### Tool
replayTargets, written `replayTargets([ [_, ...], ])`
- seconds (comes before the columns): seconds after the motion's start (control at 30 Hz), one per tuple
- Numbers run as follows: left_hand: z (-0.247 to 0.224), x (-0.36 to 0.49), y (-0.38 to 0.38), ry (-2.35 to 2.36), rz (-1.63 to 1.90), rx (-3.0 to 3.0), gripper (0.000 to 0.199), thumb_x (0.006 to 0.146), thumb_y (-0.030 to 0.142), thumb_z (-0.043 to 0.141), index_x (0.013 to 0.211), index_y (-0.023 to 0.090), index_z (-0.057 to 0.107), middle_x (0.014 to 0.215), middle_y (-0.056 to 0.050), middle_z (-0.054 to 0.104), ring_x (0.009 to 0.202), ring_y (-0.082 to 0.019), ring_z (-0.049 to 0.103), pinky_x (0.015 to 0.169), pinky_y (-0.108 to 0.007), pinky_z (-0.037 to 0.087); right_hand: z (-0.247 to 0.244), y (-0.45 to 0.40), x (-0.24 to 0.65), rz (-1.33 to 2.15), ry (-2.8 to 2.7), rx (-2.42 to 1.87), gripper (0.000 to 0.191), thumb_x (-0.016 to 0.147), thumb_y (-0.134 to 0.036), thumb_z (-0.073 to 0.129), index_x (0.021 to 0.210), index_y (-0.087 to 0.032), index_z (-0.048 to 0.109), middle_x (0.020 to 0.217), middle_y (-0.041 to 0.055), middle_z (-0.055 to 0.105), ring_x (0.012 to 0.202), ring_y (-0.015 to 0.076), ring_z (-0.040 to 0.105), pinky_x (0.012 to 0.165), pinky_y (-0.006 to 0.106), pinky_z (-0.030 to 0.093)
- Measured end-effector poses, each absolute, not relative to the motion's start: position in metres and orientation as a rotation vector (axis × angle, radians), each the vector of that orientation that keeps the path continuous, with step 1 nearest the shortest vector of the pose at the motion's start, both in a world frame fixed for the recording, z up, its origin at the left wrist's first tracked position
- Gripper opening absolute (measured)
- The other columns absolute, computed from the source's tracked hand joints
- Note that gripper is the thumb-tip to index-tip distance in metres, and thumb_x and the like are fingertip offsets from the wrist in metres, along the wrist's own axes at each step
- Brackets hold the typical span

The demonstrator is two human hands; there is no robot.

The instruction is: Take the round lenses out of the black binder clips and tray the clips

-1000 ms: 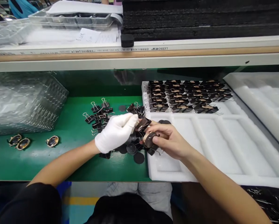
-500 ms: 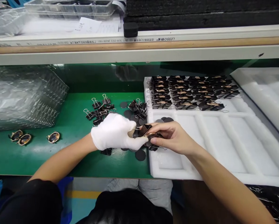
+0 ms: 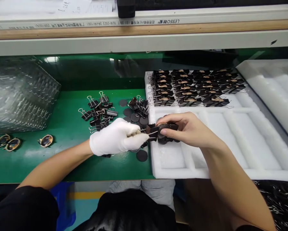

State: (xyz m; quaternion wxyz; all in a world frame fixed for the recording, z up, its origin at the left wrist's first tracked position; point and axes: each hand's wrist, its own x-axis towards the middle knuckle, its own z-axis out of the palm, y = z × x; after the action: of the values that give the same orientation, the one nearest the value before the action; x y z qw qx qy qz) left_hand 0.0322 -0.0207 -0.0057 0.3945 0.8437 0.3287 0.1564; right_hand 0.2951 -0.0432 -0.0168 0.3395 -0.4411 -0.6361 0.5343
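Observation:
White-gloved, my left hand [image 3: 118, 137] pinches the wire handles of a black binder clip [image 3: 152, 131]. Bare, my right hand [image 3: 190, 131] holds a gold-rimmed round piece with a black disc [image 3: 162, 131] against it, between thumb and fingers. The clip's jaws meet the left side of this piece; how far they overlap it is hard to see. Another black clip sticks out at the piece's right, partly under my fingers. Both hands are over the left edge of the white foam tray [image 3: 158, 165].
Loose binder clips [image 3: 95, 112] and black discs [image 3: 142, 155] lie on the green table [image 3: 86, 166]. Clipped pieces [image 3: 187, 86] stand in rows on the tray's back. Three gold-rimmed pieces [image 3: 46, 140] and stacked clear trays [image 3: 18, 96] are at left. A shelf edge [image 3: 144, 43] crosses above.
The view has tilted down and shifted slightly. My right hand has moved a little right with the piece. The clip, earlier nearer my glove, now lines up with the piece's left side.

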Motion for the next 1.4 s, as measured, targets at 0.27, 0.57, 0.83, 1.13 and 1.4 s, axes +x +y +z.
replayTargets([
  [0.27, -0.013, 0.035, -0.022, 0.812, 0.444, 2.115, 0.049, 0.097, 0.036, 0.054, 0.054, 0.019, 0.038, 0.048, 0.007, 0.037, 0.046, -0.005, 0.031, 0.045, -0.024, 0.024, -0.019, -0.045, 0.292, 1.388, -1.686, -1.127, 0.022, 0.081, -0.039, 0.086, 0.095, -0.022, 0.083, 0.091, 0.0053, 0.081, 0.075, 0.0209, 0.075, 0.063, 0.031, 0.062],
  [0.57, -0.004, 0.035, -0.012, 0.92, 0.211, 1.866, 0.043, 0.097, 0.051, 0.054, 0.067, 0.019, 0.059, 0.056, 0.002, 0.059, 0.049, -0.009, 0.05, 0.048, -0.023, 0.036, -0.025, -0.047, 0.292, 1.131, -1.793, -1.17, 0.02, 0.087, -0.042, 0.082, 0.099, -0.027, 0.082, 0.095, 0.0053, 0.081, 0.079, 0.0236, 0.074, 0.069, 0.038, 0.061],
  [0.83, -0.004, 0.038, -0.015, 0.868, 0.224, 1.423, 0.055, 0.1, 0.065, 0.047, 0.076, 0.017, 0.06, 0.065, -0.006, 0.07, 0.054, -0.014, 0.063, 0.052, -0.024, 0.048, -0.035, -0.048, 0.291, 0.486, -2.134, -1.099, 0.02, 0.091, -0.048, 0.079, 0.11, -0.041, 0.081, 0.116, 0.0026, 0.08, 0.117, 0.0342, 0.071, 0.103, 0.056, 0.047],
  [1.13, 0.014, 0.026, -0.015, 0.971, 0.273, 1.963, 0.036, 0.097, 0.054, 0.056, 0.089, 0.021, 0.067, 0.072, 0.002, 0.071, 0.063, -0.015, 0.066, 0.055, -0.025, 0.046, -0.022, -0.053, 0.277, 0.948, -1.739, -1.238, 0.036, 0.083, -0.043, 0.083, 0.114, -0.024, 0.077, 0.11, 0.0067, 0.08, 0.096, 0.0265, 0.075, 0.086, 0.041, 0.059],
  [1.4, 0.004, 0.032, -0.02, 0.955, 0.296, 1.729, 0.037, 0.099, 0.052, 0.055, 0.092, 0.019, 0.068, 0.08, -0.005, 0.078, 0.076, -0.021, 0.078, 0.062, -0.027, 0.056, -0.023, -0.054, 0.272, 1.08, -1.621, -1.266, 0.024, 0.081, -0.038, 0.082, 0.094, -0.021, 0.074, 0.088, 0.0029, 0.077, 0.077, 0.0197, 0.069, 0.07, 0.032, 0.055],
])
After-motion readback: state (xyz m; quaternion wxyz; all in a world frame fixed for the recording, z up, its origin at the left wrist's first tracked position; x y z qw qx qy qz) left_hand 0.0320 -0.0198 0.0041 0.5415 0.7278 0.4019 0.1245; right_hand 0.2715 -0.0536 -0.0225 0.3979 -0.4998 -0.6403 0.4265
